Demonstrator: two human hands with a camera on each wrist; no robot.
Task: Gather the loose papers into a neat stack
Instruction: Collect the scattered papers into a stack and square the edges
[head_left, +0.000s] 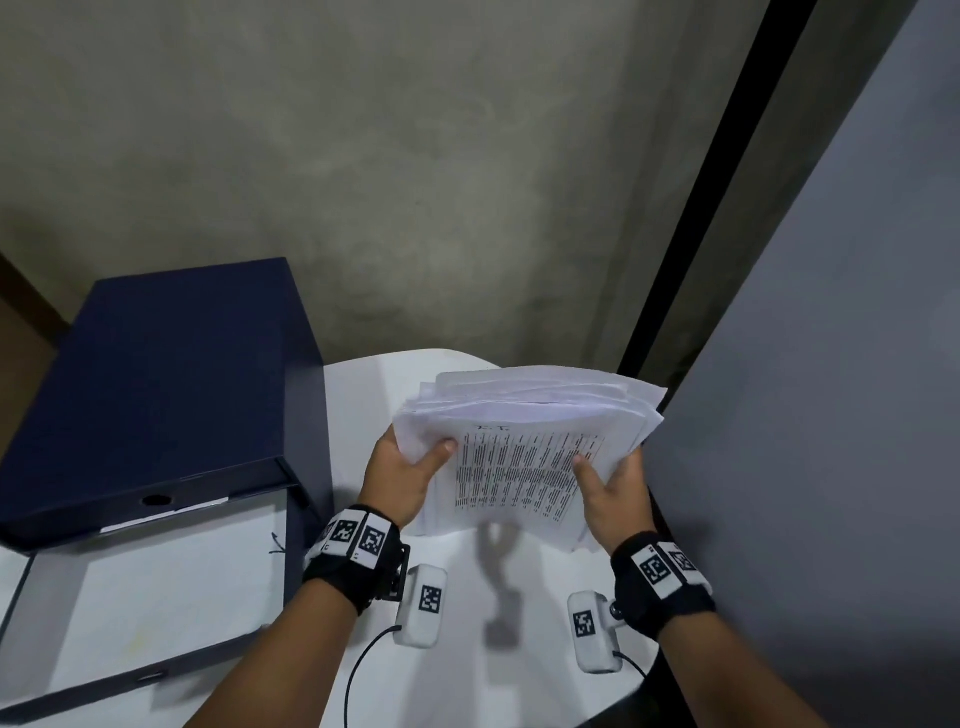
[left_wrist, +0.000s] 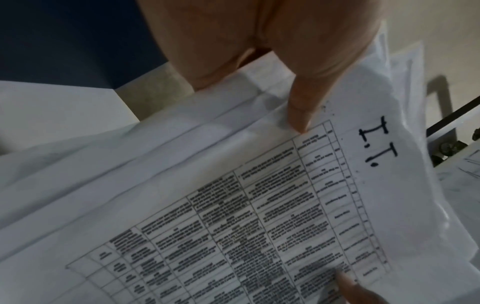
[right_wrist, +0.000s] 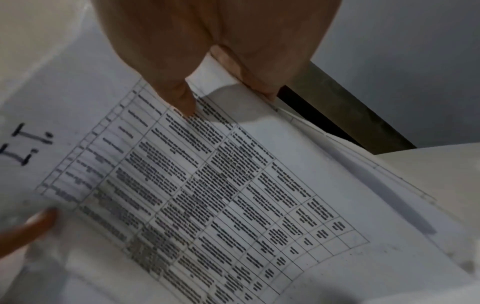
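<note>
Gripping the bundle of white printed papers (head_left: 524, 457) from both sides above the white tabletop (head_left: 467, 649): left hand (head_left: 402, 480) and right hand (head_left: 613, 493), thumbs pressed on the top sheet with its printed table and handwritten "I.T.", fingers curled behind. Standing just left of the bundle, a dark blue box file (head_left: 156, 389), lid raised over a white inner sheet. Rising beyond, a stained grey wall (head_left: 415, 182).

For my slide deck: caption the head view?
Both hands, left hand and right hand, grip an uneven paper stack above the white table.
</note>
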